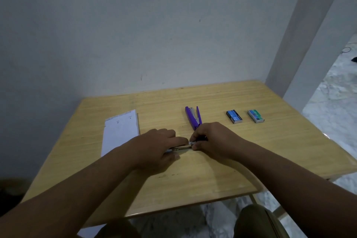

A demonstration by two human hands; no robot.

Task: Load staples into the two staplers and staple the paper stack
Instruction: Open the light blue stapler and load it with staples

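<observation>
Small stapler (181,148) low over the surface (212,170), near centre, long axis left to right. Left hand (154,145) grasping its left body; right hand (210,141) pinching its right end, seemingly loading staples. Purple stapler (193,118) opened just beyond. Staple boxes (234,116) far right, nearer the right hand.

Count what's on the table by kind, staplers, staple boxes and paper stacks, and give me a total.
Staplers: 2, the purple stapler lying open, and a second stapler held between the left hand and right hand
Staple boxes: 2, the blue box and the green box
Paper stacks: 1, the paper stack
Total: 5
</observation>
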